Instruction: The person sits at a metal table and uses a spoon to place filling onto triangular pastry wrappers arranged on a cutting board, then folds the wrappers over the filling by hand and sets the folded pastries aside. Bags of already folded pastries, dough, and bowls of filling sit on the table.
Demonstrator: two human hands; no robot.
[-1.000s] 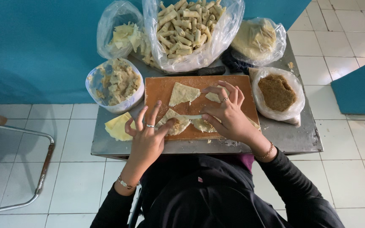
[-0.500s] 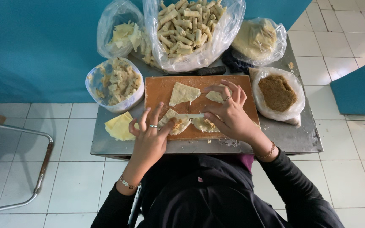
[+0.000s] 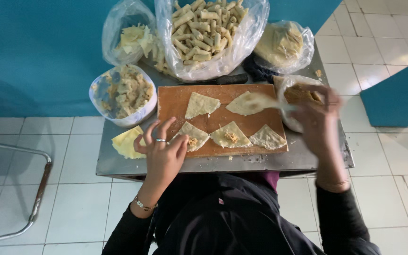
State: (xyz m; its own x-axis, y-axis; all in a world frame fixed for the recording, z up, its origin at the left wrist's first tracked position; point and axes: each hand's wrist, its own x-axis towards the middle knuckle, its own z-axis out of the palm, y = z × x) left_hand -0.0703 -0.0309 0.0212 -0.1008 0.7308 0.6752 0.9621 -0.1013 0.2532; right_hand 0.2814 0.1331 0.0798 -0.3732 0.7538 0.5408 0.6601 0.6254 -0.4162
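- The left hand (image 3: 164,153), lower centre-left of the frame, rests with fingers spread and loose on the near left corner of a wooden cutting board (image 3: 223,118). Its fingertips touch a triangular pastry wrapper (image 3: 192,136) that carries a dab of filling. It grips nothing; a careless press could squeeze the filling out at the edge.
- The right hand (image 3: 319,118) is motion-blurred at centre right, beside a plastic-lined bowl of brown filling (image 3: 298,94). A pale blur reaches from it toward the wrapper (image 3: 249,101) at the board's upper right. Whether it grasps something cannot be told.
- Five wrappers lie on the board, and two in the near row show filling. Thin dough left open like this would likely dry and crack when folded.
- The board's near edge sits close to the metal worktop (image 3: 119,163) rim, so a shove could slide it off.
- A bulging bag of finished rolls (image 3: 204,33) crowds the upper centre and could spill onto the board.
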